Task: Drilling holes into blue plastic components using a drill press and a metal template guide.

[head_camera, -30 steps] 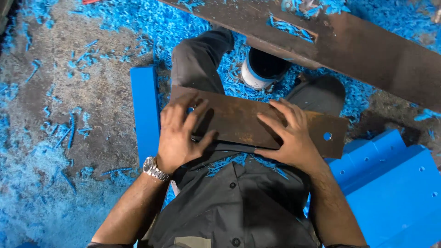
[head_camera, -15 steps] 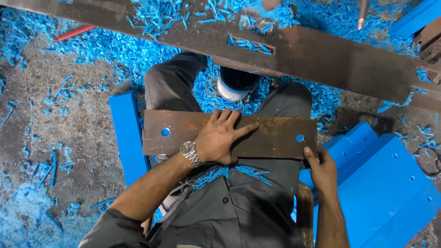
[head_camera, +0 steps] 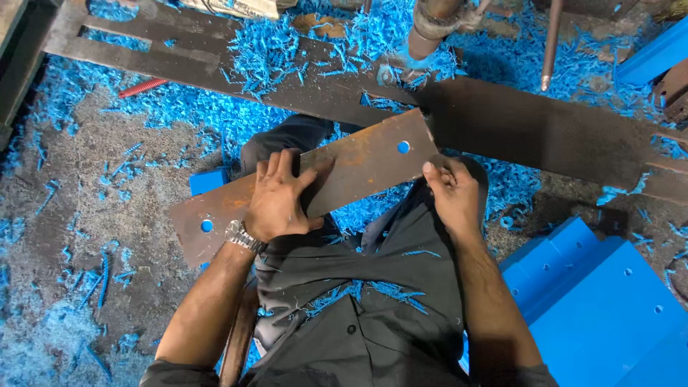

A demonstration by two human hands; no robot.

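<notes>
Lying across the seated person's lap, the rusty steel plate [head_camera: 308, 190] ran with its long axis slanted, the lower end toward the left of the view and the higher end toward the upper right, close to the dark steel beam [head_camera: 545, 129] on the floor. The plate was long, flat and rectangular, brown with rust, and it had one round hole near each end; blue showed through both holes.

The left hand [head_camera: 276, 201] lay palm down on the middle of the plate, with the fingers [head_camera: 279, 168] spread and pointing up along the surface, the thumb stretched to the right. A metal wristwatch [head_camera: 240, 236] sat on that wrist. The right hand [head_camera: 451, 190] was at the higher end, and its fingers pinched the lower corner of the plate from below, the thumb on the edge.

The concrete floor [head_camera: 107, 186] was grey and rough, covered with many curled blue shavings [head_camera: 272, 50]. A blue painted block [head_camera: 609, 301] with small holes stood at the lower right, just beside the person's right arm.
</notes>
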